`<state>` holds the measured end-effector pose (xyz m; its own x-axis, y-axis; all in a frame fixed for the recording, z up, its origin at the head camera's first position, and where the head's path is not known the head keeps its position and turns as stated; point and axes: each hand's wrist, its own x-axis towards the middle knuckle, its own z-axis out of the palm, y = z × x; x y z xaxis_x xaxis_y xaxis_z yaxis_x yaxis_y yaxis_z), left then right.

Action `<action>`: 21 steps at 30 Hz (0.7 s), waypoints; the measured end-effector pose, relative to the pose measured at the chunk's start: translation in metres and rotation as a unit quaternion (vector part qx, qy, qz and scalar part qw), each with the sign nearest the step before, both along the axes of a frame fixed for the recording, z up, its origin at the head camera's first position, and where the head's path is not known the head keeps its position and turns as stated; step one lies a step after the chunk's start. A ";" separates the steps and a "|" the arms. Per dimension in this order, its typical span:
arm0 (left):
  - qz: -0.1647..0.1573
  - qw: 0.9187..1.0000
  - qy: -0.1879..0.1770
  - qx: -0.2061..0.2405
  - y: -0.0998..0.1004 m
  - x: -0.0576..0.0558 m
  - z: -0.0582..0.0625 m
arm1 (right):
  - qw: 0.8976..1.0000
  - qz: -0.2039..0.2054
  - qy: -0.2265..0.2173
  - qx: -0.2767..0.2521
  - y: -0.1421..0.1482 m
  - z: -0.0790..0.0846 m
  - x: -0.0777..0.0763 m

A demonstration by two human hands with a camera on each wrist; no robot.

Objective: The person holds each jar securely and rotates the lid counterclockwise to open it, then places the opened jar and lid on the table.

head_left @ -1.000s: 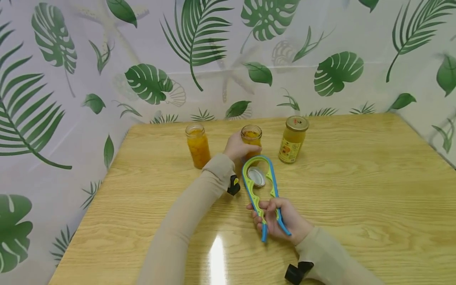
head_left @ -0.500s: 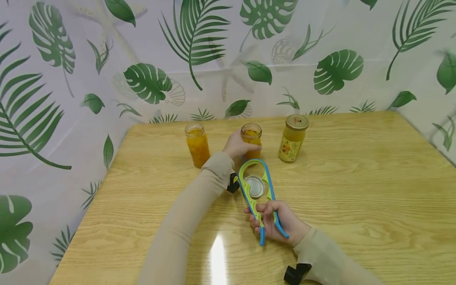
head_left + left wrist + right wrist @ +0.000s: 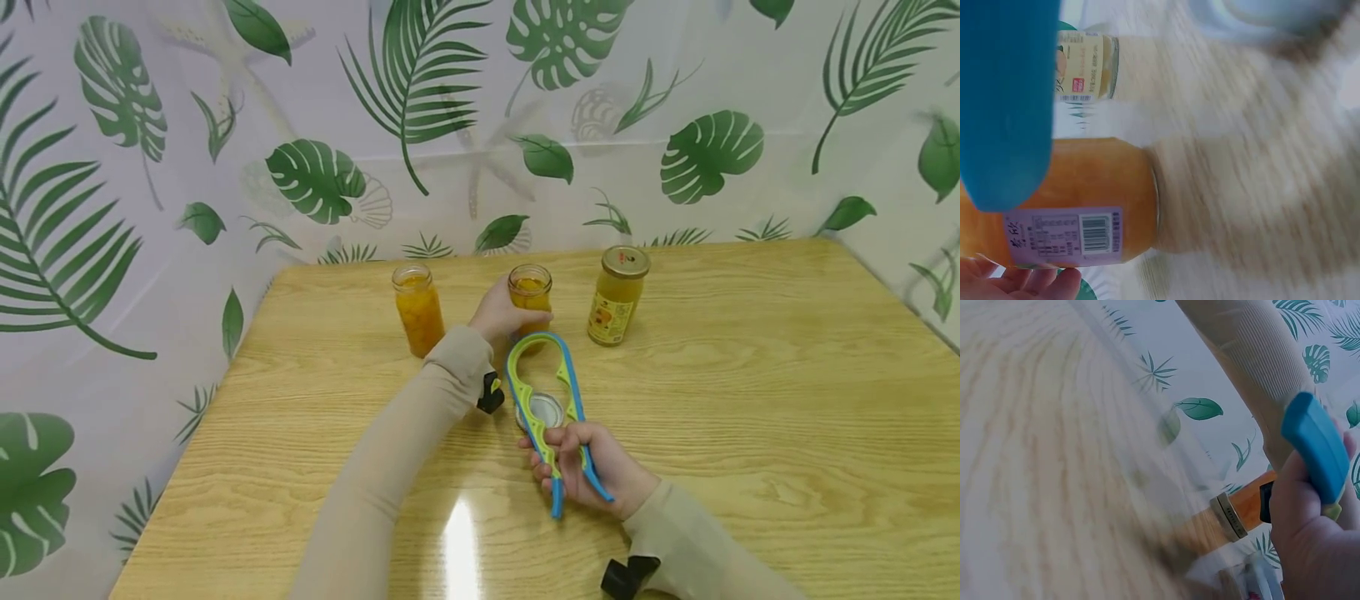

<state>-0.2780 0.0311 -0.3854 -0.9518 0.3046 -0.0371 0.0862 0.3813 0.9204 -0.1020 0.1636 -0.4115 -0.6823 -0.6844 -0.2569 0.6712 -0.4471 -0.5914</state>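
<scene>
My left hand [image 3: 501,312] grips an uncapped glass jar [image 3: 531,293] of orange fruit at the back middle of the table, thumb across its front. In the left wrist view the jar's purple label [image 3: 1066,236] shows above the fingertips [image 3: 1069,284]. Nearer the front, my right hand [image 3: 588,467] holds a blue and green jar opener [image 3: 564,367] by its handles, its loop pointing toward the jar. Through the opener's frame a silver metal lid [image 3: 546,410] shows, close to the right fingers and partly covered by the opener. One blue handle [image 3: 1316,447] rises from the fist in the right wrist view.
Left of the held jar stands another uncapped jar [image 3: 420,312] of orange fruit. A capped jar [image 3: 617,300] with a yellow label is on the right. The wooden table [image 3: 750,375] ends at a leaf-print cloth backdrop [image 3: 465,167].
The lid has moved toward the right fingers, from the opener's loop down to between its arms. The opener has shifted only slightly. The left hand stays on the middle jar.
</scene>
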 end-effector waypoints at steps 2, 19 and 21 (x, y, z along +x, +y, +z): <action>-0.007 1.000 0.002 -0.003 -0.002 0.001 0.000 | 1.000 -0.005 -0.001 0.005 -0.001 0.002 0.000; 0.039 0.999 -0.021 0.025 -0.034 0.013 0.007 | 0.995 0.013 0.092 0.026 0.004 0.022 0.002; 0.048 0.998 -0.011 0.035 -0.035 0.016 0.007 | 0.992 0.018 0.119 0.037 0.005 0.027 0.002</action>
